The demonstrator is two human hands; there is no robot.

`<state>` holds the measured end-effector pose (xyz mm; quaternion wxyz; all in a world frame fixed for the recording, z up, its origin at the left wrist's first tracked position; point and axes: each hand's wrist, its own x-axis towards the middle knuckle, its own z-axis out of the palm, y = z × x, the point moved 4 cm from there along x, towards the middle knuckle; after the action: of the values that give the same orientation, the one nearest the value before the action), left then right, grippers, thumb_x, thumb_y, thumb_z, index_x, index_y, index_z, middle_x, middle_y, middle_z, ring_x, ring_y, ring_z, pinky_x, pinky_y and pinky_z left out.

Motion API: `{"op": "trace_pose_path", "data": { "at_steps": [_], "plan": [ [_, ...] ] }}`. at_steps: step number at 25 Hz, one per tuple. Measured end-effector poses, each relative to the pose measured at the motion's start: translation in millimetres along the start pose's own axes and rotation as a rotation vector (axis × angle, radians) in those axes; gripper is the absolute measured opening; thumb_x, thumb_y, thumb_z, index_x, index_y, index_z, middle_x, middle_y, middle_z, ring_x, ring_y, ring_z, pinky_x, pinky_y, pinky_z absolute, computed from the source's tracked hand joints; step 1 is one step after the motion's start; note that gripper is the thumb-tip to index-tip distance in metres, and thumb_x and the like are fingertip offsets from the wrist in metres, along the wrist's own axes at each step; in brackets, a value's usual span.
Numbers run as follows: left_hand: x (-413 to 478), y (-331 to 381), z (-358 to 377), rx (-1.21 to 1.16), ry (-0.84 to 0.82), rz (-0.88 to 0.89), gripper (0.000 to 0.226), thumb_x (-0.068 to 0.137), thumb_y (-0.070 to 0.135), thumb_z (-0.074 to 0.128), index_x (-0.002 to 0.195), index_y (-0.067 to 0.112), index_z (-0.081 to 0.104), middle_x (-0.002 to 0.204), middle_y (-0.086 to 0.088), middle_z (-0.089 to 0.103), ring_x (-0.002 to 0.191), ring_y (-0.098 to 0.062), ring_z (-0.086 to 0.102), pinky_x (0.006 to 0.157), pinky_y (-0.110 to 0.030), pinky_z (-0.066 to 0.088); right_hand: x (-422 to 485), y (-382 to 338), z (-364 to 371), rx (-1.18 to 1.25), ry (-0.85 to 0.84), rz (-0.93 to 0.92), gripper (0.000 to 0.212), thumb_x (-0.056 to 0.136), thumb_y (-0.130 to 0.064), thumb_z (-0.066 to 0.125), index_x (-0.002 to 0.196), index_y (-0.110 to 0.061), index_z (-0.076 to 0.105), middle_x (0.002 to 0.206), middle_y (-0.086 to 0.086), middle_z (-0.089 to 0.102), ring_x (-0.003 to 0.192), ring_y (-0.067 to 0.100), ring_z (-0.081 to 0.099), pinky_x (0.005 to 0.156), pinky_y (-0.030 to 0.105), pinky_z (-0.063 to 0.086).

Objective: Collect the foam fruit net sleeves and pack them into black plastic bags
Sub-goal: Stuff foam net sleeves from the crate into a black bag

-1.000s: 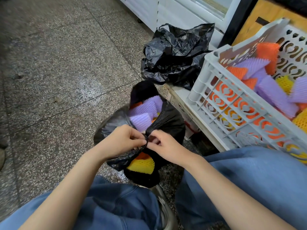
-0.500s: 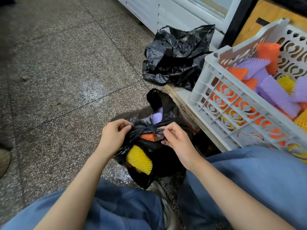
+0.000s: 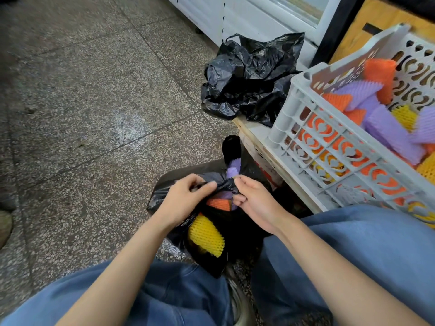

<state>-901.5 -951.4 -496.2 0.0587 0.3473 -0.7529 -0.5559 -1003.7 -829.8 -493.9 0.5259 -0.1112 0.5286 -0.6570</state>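
Note:
A black plastic bag [image 3: 235, 227] stuffed with foam net sleeves sits on the floor between my knees. A yellow sleeve [image 3: 206, 235], an orange one [image 3: 217, 203] and a purple one [image 3: 233, 171] show through its gaps. My left hand [image 3: 186, 198] and my right hand [image 3: 255, 201] each pinch a twisted black handle of the bag, and the two handles cross between the hands over the bag's mouth. A white plastic crate [image 3: 313, 128] at the right holds several more orange, purple and yellow sleeves [image 3: 386, 128].
A crumpled pile of spare black bags [image 3: 249, 81] lies beyond the crate on a low white platform [image 3: 259, 132]. White cabinet fronts [image 3: 235, 17] run along the back. Speckled stone floor [image 3: 94, 102] stretches to the left. My blue-trousered knees [image 3: 364, 255] flank the bag.
The bag's mouth has been drawn nearly shut: the purple sleeves that showed on top are mostly covered. My hands pulled the handles apart, then came together again with the handles crossed.

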Motion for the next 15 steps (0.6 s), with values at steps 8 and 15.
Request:
{"op": "trace_pose_path", "data": {
  "at_steps": [8, 15],
  "plan": [
    [-10, 8, 10, 0.405, 0.082, 0.176, 0.010, 0.084, 0.023, 0.069, 0.077, 0.015, 0.069, 0.065, 0.015, 0.057, 0.063, 0.002, 0.051, 0.062, -0.004, 0.034, -8, 7, -2, -0.635, 0.067, -0.052, 0.032, 0.088, -0.024, 0.064, 0.065, -0.016, 0.044, 0.057, -0.008, 0.038, 0.054, 0.003, 0.037, 0.056, 0.020, 0.029],
    [-13, 12, 10, 0.203, 0.154, 0.172, 0.013, 0.086, 0.017, 0.066, 0.074, 0.012, 0.064, 0.070, 0.000, 0.064, 0.067, -0.009, 0.052, 0.066, -0.017, 0.038, -12, 13, -10, -0.964, 0.218, -0.209, 0.004, 0.088, -0.011, 0.061, 0.092, -0.012, 0.062, 0.054, -0.008, 0.041, 0.052, 0.000, 0.046, 0.059, 0.017, 0.034]
  ]
}}
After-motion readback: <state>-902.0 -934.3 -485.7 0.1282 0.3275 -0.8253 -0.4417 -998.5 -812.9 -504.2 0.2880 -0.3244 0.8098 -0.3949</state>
